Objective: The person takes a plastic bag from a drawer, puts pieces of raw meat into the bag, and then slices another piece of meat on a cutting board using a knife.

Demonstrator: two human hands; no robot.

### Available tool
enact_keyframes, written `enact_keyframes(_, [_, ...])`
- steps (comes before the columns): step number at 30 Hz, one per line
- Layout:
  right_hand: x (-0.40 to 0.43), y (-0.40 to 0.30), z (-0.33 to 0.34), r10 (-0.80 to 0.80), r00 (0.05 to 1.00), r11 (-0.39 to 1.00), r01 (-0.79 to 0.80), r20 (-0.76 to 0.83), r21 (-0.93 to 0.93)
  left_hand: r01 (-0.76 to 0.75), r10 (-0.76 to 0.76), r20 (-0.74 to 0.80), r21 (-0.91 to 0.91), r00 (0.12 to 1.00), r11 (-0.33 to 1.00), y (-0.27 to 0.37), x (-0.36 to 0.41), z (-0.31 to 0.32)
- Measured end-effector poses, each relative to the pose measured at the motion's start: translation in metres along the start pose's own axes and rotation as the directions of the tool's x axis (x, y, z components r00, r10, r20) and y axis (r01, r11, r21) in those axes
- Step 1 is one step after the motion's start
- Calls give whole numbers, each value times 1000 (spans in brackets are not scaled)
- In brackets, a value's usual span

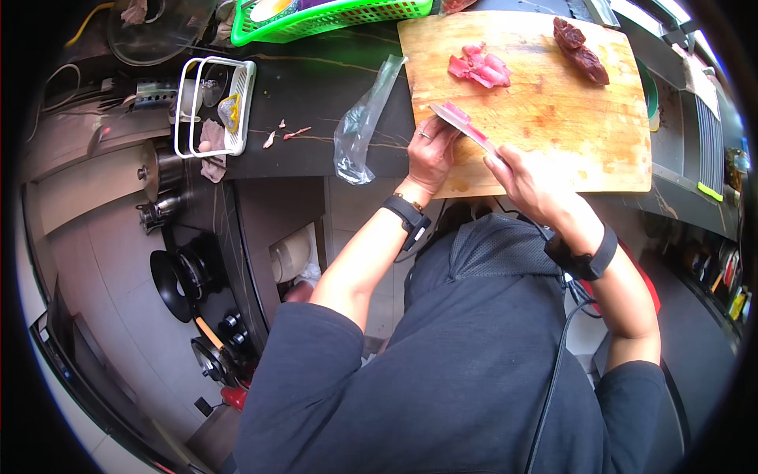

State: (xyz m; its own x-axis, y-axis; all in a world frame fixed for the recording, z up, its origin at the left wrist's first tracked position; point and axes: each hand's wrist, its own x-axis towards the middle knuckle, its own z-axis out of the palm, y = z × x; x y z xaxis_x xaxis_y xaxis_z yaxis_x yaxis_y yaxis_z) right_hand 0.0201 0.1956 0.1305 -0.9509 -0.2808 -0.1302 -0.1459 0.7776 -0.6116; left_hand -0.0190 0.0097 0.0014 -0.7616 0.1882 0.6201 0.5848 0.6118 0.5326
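My right hand (515, 172) grips a kitchen knife (462, 125) above the near left part of a wooden cutting board (568, 124). A strip of pink meat lies along the knife's blade. At the blade's far end is my left hand (432, 148), its fingers bent under or beside the blade; whether it holds a piece of meat is hidden. Beyond the knife, several thin slices of pink meat (481, 66) lie in a small pile on the board. A dark red chunk of meat (581, 52) rests near the board's far right corner.
A clear plastic bag (364, 124) lies left of the board on the dark countertop (296, 89), with small scraps (296, 134) farther left. A white wire-framed rack (240, 106) stands beyond these. At the back is a green plastic basket (331, 26). A sink area (675, 130) borders the right side.
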Motion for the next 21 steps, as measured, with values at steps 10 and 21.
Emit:
enact_keyframes(10, [11,1,5,5,1000,1000,-5,15,5,36,-36,6,-24,999,999,4,7,0])
enact_keyframes(21, [24,9,31,-78,997,989,78,-3,127,35,-35,-18,-1,999,999,2,3,0])
